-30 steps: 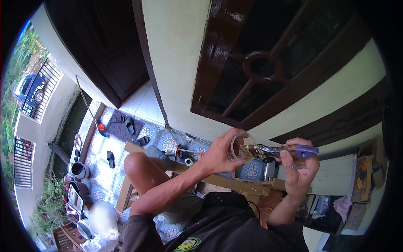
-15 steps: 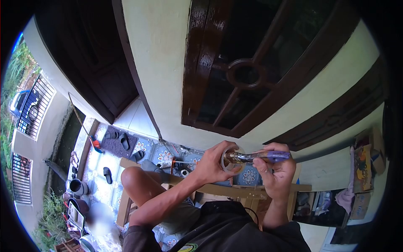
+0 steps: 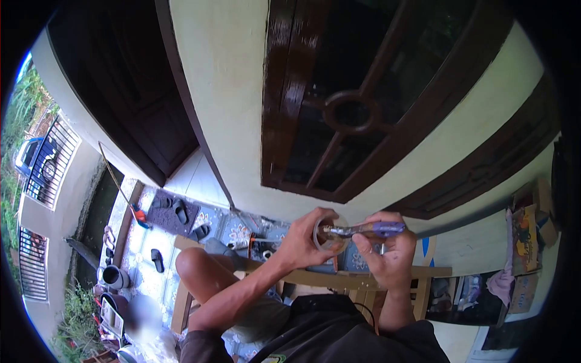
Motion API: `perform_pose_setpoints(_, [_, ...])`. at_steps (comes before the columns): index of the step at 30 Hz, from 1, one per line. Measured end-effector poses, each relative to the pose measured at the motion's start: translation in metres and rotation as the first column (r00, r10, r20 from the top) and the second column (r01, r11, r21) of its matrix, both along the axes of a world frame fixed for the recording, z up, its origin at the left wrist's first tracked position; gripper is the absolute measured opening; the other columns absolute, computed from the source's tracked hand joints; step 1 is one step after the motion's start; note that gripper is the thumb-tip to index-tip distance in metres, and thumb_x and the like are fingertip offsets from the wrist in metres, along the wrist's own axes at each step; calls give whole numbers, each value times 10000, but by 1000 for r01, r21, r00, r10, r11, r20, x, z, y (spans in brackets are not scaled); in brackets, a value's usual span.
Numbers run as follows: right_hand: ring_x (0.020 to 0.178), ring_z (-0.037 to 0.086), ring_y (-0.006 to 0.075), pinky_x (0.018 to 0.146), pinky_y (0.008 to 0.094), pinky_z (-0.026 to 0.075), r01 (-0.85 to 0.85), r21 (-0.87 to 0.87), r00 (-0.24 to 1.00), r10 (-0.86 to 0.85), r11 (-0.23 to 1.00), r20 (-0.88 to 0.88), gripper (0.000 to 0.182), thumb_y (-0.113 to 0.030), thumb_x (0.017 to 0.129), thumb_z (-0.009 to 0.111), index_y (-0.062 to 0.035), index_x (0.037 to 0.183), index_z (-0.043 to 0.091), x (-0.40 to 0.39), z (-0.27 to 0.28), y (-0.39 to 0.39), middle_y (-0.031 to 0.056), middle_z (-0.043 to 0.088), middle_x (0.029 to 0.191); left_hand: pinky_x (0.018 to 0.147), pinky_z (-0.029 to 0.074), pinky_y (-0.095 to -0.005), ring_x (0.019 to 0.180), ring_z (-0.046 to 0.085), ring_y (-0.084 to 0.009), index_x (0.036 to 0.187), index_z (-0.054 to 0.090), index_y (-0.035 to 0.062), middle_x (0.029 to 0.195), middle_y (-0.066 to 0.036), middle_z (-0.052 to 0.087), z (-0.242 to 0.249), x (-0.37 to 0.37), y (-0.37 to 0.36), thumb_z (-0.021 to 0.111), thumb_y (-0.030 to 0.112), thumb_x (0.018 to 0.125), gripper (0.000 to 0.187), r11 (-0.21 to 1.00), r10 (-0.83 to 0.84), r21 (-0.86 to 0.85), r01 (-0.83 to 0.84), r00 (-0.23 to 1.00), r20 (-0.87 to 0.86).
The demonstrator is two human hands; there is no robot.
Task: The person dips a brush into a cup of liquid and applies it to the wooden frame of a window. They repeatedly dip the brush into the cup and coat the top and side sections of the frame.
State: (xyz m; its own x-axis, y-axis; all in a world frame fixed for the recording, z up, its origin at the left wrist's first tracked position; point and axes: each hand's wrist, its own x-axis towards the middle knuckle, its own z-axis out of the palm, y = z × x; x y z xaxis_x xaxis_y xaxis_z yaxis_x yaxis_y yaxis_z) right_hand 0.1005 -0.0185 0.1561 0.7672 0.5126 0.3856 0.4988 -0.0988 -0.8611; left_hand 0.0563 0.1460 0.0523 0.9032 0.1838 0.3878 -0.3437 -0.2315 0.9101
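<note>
My left hand (image 3: 305,242) is wrapped round a clear plastic cup (image 3: 332,245) with brown liquid in it, held in front of my chest. In my right hand (image 3: 393,257) is a paintbrush (image 3: 387,228) with a purple handle, lying nearly level. The fingers close round its handle from the right, thumb underneath. Its brown, wet-looking end reaches over the cup's rim and overlaps the opening. Above both hands is a dark brown window frame (image 3: 290,97) with a glossy left side.
A wooden bench (image 3: 327,279) runs beneath my arms. Sandals (image 3: 157,260) and a dark mat (image 3: 163,218) lie on the patterned floor at left, near buckets (image 3: 115,277). At right are cardboard boxes (image 3: 524,293) and a shelf (image 3: 466,302) with assorted items.
The paintbrush and my right hand have shifted slightly left and down, with the brush's wet end over the cup. The cup has tilted and moved a little left.
</note>
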Motion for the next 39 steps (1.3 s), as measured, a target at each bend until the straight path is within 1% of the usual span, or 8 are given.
perform_pose_setpoints(16, [791,713,119,592,219,527,25,-24,995,-23,999,102,263,-66,817,767,-11,1028,620,7,-1,5,77,719,837,789,553,-351,894,696,-294,1147,568,11,983,-167,663,5,4,2,818,161,696,537,1000,-2,7,1,998,56])
perform_pose_setpoints(19, [767,710,117,611,221,544,12,-70,996,-5,997,86,266,-64,815,768,-6,1029,621,7,1,4,86,715,840,794,552,-349,901,696,-290,1144,575,10,988,-162,662,5,4,2,818,166,700,530,1000,-2,-4,2,998,61])
perform_pose_setpoints(22, [873,681,139,775,275,573,-19,-71,1000,18,997,-12,267,-7,822,743,31,1037,590,7,0,4,96,664,949,790,549,-338,889,692,-270,1130,592,11,989,-149,654,2,5,3,814,165,701,507,999,28,15,-29,996,85])
perform_pose_setpoints(24, [871,689,146,754,266,575,60,85,997,-56,995,-56,254,-25,835,740,32,1035,595,6,-1,4,105,674,950,779,546,-338,878,689,-265,1120,598,13,980,-151,652,5,4,5,811,159,696,496,999,49,-4,-49,999,6])
perform_pose_setpoints(28, [872,652,145,778,278,569,86,250,990,-56,964,-126,337,30,853,687,38,1135,502,7,-4,3,109,617,995,757,544,-339,857,690,-274,1111,600,3,973,-150,657,8,7,8,807,156,692,492,994,106,12,-109,983,151])
perform_pose_setpoints(34, [833,656,156,764,288,572,93,319,994,-68,943,-88,383,38,870,651,18,1198,456,14,-3,1,129,624,955,780,547,-299,851,698,-208,1104,584,5,996,-130,676,6,7,12,854,154,630,565,989,119,67,-132,979,166])
perform_pose_setpoints(36, [819,666,177,665,287,615,98,304,995,-102,948,-2,380,-33,899,616,5,1239,450,18,-5,-1,134,629,958,798,546,-299,867,694,-197,1106,584,1,1000,-124,675,4,7,12,857,159,624,576,994,105,32,-108,991,81])
perform_pose_setpoints(39, [810,677,187,640,290,621,141,392,986,-92,909,-141,371,-63,920,591,-9,1257,446,20,-1,-1,125,634,969,828,538,-294,894,684,-182,1108,583,-4,1016,-122,672,2,10,11,859,157,625,579,994,109,-14,-108,989,101])
